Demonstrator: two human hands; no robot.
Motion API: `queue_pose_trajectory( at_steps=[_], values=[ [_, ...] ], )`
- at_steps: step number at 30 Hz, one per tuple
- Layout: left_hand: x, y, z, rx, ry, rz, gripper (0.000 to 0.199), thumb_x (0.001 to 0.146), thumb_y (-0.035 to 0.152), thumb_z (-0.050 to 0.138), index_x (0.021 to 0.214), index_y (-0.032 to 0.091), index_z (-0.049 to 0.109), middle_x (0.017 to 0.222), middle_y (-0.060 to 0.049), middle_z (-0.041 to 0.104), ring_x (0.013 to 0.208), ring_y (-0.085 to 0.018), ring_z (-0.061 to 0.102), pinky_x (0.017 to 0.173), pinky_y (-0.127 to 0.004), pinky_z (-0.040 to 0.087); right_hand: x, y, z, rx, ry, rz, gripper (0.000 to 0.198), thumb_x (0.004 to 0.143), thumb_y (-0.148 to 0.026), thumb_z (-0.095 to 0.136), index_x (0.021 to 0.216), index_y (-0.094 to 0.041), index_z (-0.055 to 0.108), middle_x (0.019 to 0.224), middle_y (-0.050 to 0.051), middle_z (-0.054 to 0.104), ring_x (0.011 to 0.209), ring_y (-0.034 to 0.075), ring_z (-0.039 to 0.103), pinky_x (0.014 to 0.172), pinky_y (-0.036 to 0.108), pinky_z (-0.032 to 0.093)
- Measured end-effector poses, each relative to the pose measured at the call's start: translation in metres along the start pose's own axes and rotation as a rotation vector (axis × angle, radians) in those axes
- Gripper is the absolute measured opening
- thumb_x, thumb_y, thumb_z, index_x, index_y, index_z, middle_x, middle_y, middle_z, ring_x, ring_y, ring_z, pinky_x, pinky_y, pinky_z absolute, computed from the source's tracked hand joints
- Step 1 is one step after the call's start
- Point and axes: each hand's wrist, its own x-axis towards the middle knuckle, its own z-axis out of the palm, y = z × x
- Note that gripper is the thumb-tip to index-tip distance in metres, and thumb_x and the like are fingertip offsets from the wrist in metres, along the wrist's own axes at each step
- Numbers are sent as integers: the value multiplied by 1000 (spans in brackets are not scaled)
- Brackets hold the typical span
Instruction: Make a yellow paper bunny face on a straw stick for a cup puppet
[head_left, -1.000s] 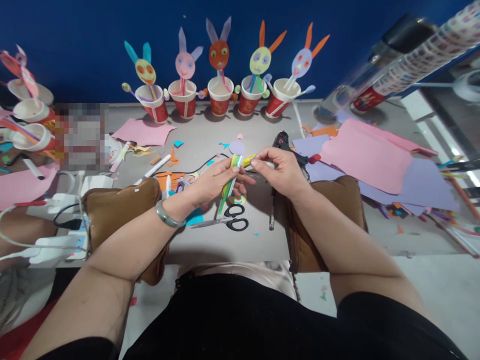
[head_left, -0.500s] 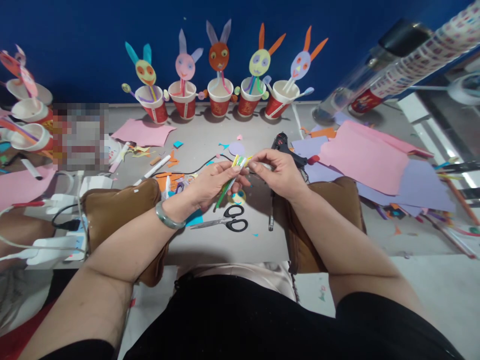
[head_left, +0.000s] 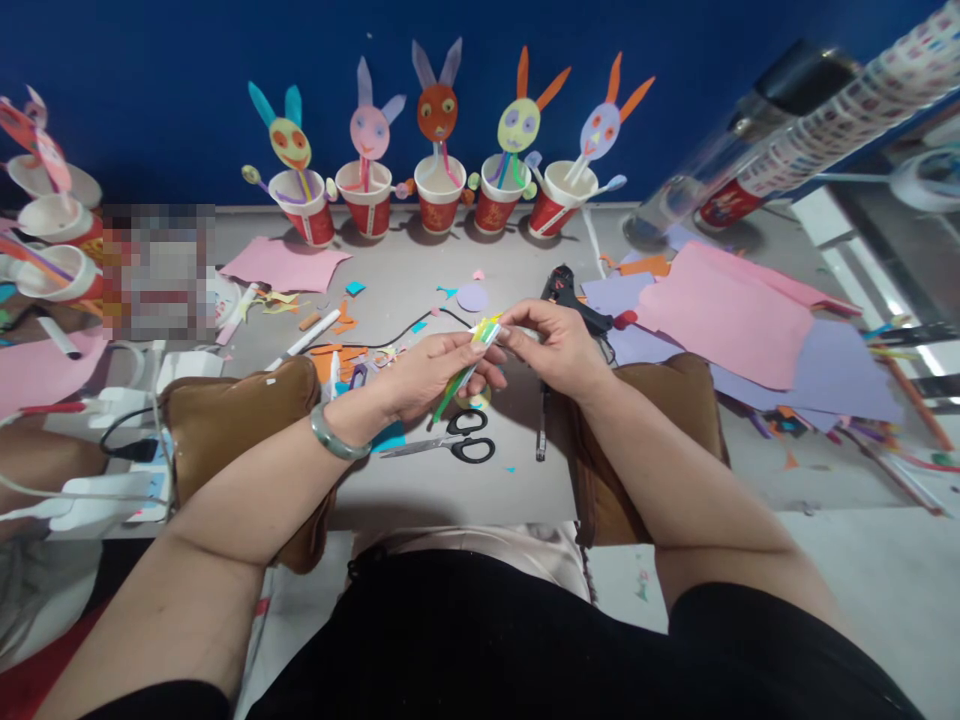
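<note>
My left hand (head_left: pixel 439 372) is closed around a small bundle of green, white and yellow straws (head_left: pixel 486 335), which slants with its green end down toward the table. At the upper end of the bundle, the thumb and forefinger of my right hand (head_left: pixel 551 345) are pinched together on the straws; the exact grip is partly hidden. Just below the hands lie black-handled scissors (head_left: pixel 471 450) and a pale yellow paper disc (head_left: pixel 475 396) with blue marks, partly covered by my left fingers.
Several red paper cups (head_left: pixel 439 205) with paper rabbit heads line the blue wall. A black glue gun (head_left: pixel 562 290) lies right of my hands. Pink paper (head_left: pixel 739 310) and purple sheets cover the right side. Brown cushions (head_left: pixel 240 435) lie under my forearms. Chargers and cables (head_left: pixel 105 500) sit left.
My right hand has come slightly closer to my left, its fingertips now at the straws' upper end. The bundle has turned a little to the right.
</note>
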Motion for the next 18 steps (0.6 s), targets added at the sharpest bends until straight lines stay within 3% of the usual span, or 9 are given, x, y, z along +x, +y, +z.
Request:
queue_pose_trajectory(
  at_steps=[7,18],
  values=[
    [-1,-1,-2,26,-47,-9,34,92,43,68,99,10,68,81,-9,75,56,-6,58,52,-19,45,0,0,-1,28,-37,30,31,86,-50,71,84,-20,68,78,2,70,71,16,62,72,31,52],
    [-5,5,1,43,-111,-23,33,92,44,68,93,11,68,76,-6,74,44,-2,46,40,-17,30,0,-1,-7,0,-148,2,28,89,-49,70,96,-22,72,92,4,73,84,18,64,81,32,52]
  ],
)
